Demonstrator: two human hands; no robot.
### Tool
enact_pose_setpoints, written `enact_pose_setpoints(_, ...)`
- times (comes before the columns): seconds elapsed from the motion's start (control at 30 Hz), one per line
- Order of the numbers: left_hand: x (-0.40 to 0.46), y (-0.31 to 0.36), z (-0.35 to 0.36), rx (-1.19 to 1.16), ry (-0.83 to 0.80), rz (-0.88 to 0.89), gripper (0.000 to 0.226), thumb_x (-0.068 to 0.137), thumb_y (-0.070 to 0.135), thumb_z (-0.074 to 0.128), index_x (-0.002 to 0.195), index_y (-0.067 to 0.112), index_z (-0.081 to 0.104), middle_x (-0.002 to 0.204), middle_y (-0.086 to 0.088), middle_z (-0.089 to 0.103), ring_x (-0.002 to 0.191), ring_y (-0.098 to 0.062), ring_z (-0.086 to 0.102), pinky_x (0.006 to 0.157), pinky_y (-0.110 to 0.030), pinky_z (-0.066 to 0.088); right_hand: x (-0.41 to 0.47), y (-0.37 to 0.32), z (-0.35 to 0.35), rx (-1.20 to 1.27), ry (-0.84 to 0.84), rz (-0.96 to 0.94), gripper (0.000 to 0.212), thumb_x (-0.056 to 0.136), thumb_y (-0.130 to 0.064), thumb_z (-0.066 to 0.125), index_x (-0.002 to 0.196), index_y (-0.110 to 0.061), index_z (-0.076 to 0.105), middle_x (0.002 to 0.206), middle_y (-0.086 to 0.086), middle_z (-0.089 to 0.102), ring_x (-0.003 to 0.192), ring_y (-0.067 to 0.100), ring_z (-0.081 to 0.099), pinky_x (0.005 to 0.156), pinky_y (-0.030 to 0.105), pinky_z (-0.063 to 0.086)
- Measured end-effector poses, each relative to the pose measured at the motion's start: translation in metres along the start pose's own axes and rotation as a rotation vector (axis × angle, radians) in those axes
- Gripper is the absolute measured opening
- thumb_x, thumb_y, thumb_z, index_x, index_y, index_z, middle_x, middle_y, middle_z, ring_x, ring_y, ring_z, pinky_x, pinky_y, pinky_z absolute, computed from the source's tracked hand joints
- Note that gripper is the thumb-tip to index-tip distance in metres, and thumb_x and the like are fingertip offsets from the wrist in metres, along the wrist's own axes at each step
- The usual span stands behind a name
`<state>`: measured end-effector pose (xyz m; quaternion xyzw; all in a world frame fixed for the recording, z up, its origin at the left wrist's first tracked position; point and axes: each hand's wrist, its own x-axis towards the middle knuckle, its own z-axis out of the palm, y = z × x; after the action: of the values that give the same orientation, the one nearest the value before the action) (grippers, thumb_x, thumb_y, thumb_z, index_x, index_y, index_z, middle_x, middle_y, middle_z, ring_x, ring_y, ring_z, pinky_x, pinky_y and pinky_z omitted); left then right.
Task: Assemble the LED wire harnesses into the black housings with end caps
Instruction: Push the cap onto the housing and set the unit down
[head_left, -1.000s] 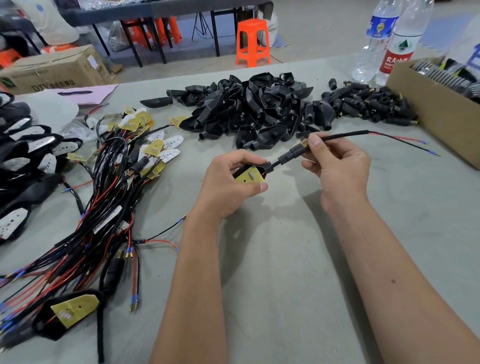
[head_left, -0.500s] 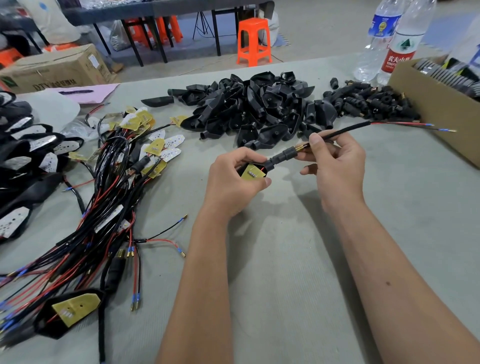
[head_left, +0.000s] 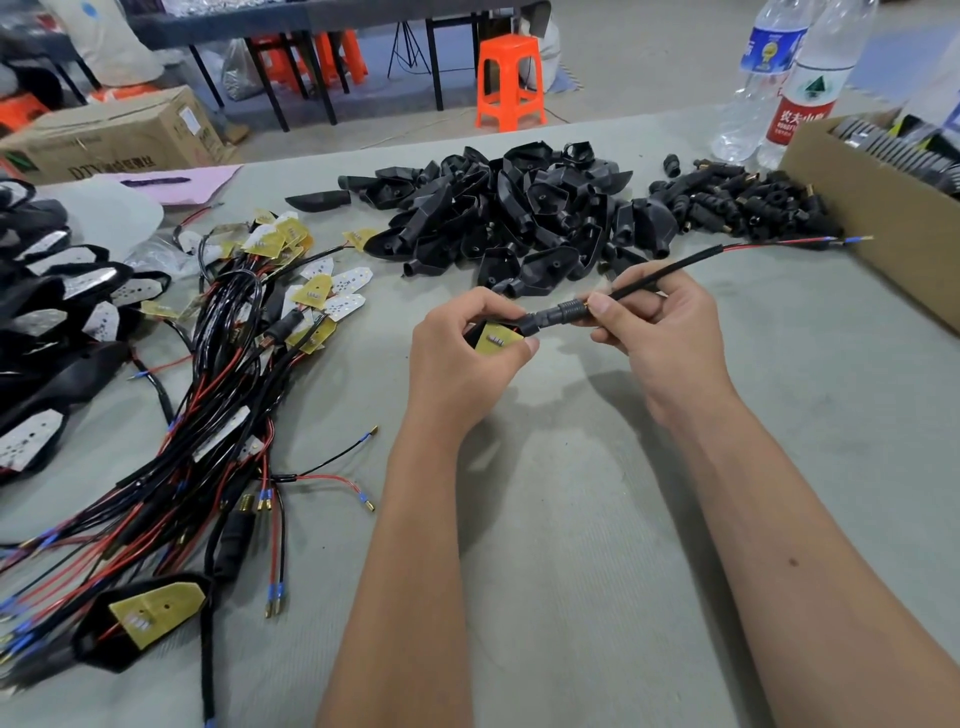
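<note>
A grey table (head_left: 597, 519) fills most of the view. At its far middle lies a broad heap of black housings (head_left: 519, 213), and just right of it a smaller heap of black end caps (head_left: 743, 200) with brass tips. A cardboard box (head_left: 878, 234) stands at the right edge, with two water bottles (head_left: 779, 88) behind it. On the left a tangle of red and black wire harnesses (head_left: 208, 415) with yellow LED boards sprawls from the near edge toward the housings, and finished black units (head_left: 47, 322) are stacked at the far left.

Above the table's middle, the left hand (head_left: 462, 364) curls its fingers and thumb round one black housing (head_left: 475, 332), mostly hidden in the grip, whose yellow LED board (head_left: 498, 340) faces up toward the camera. An end cap (head_left: 553, 318) sits at the housing's neck, its brass end pointing right. The right hand (head_left: 660, 332) pinches the black cable (head_left: 670, 267) just beyond the cap, thumb on top. The assembly's long axis runs from lower left to upper right: housing at the left, cable rising right and away, ending in thin red and black leads (head_left: 789, 244) with blue-sleeved tips that reach the box.
</note>
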<state>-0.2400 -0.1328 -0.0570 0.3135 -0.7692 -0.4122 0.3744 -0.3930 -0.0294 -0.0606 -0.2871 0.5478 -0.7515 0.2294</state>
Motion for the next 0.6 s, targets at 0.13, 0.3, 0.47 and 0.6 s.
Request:
enact_pose_setpoints(0.13, 0.0004, -0.0022, -0.0017, 0.014, -0.019, 0.023, 0.022, 0.072, 0.013, 0.085, 0.089, 0.023, 0.075, 0.084, 0.007, 0.074, 0.079, -0.015, 0.068, 0.074, -0.032, 0.055, 0.0005, 0.0003, -0.001, -0.036, -0.021, -0.017, 0.024, 0.091, 0.006, 0.071, 0.097, -0.013, 0.057, 0.085, 0.009, 0.079, 0.084, 0.029, 0.078, 0.066, 0.022, 0.057)
enact_pose_setpoints(0.3, -0.0014, -0.0015, 0.0003, -0.109, 0.008, -0.06, 0.018, 0.072, 0.013, 0.086, 0.083, 0.024, 0.076, 0.078, 0.006, 0.073, 0.073, -0.02, 0.067, 0.071, -0.041, 0.059, 0.0011, -0.001, -0.0033, -0.053, -0.064, -0.065, 0.024, 0.09, 0.008, 0.071, 0.095, -0.012, 0.059, 0.085, 0.01, 0.078, 0.089, 0.028, 0.078, 0.074, 0.028, 0.062)
enact_pose_setpoints(0.47, -0.0034, -0.0004, -0.0027, -0.147, -0.021, -0.109, 0.018, 0.072, 0.011, 0.086, 0.083, 0.023, 0.077, 0.076, 0.004, 0.073, 0.07, -0.016, 0.065, 0.074, -0.046, 0.058, 0.0012, -0.0018, -0.0047, -0.141, -0.085, -0.122, 0.026, 0.087, 0.008, 0.073, 0.092, -0.014, 0.06, 0.081, 0.008, 0.075, 0.08, 0.024, 0.076, 0.075, 0.032, 0.062)
enact_pose_setpoints(0.6, -0.0039, -0.0009, -0.0039, -0.092, -0.018, -0.05, 0.02, 0.072, 0.012, 0.086, 0.083, 0.027, 0.078, 0.074, 0.008, 0.072, 0.068, -0.014, 0.065, 0.065, -0.026, 0.051, 0.0029, -0.0024, -0.0085, -0.187, -0.092, -0.134, 0.025, 0.086, 0.008, 0.075, 0.093, -0.011, 0.061, 0.081, 0.009, 0.074, 0.079, 0.028, 0.076, 0.077, 0.035, 0.063)
